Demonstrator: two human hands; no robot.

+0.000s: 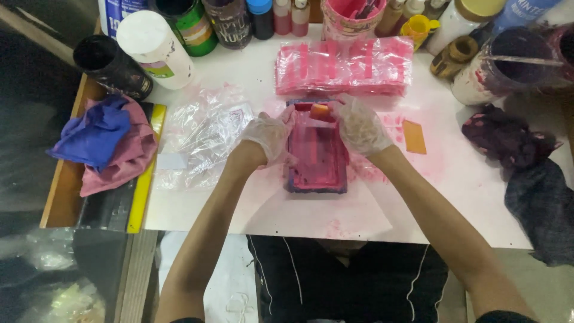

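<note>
A small pink-stained printing frame (317,173) lies on the white table (454,179) in front of me. My left hand (269,136), in a thin clear glove, rests on the frame's left edge. My right hand (359,127), also gloved, holds a small orange scraper (320,111) at the frame's far end. Just beyond the frame lies a stack of pink-printed clear bags (344,67).
Crumpled clear plastic bags (200,134) lie left of the frame. Blue and pink rags (104,140) sit at the far left, dark rags (520,155) at the right. An orange card (414,136) lies right of my hand. Ink pots and bottles (227,21) line the far edge.
</note>
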